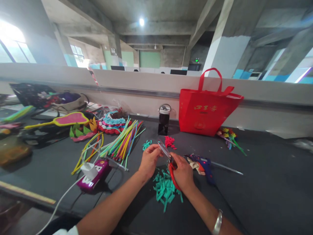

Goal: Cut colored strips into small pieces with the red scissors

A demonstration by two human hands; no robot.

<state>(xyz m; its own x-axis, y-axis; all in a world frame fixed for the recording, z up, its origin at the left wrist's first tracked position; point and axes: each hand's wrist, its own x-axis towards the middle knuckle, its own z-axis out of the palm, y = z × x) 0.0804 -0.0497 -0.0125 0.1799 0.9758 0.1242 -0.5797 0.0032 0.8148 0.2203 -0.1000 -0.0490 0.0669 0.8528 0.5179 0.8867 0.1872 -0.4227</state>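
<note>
Black table (pixel 274 186) shows an edge left of the scissors (pixel 170 157); near their blades, left hand (pixel 149 160), pinching or not I cannot tell; one teal heap (pixel 164 189) below; right hand (pixel 183 172) grips their handles; rightward, one glue gun (pixel 204 163), then room.

My left hand (pixel 148 162) held its fingers (pixel 154 148) pinched; my right hand (pixel 183 173), slightly nearer, was curled in a grip, both forearms (pixel 113 201) slanting inward from the near side.
</note>
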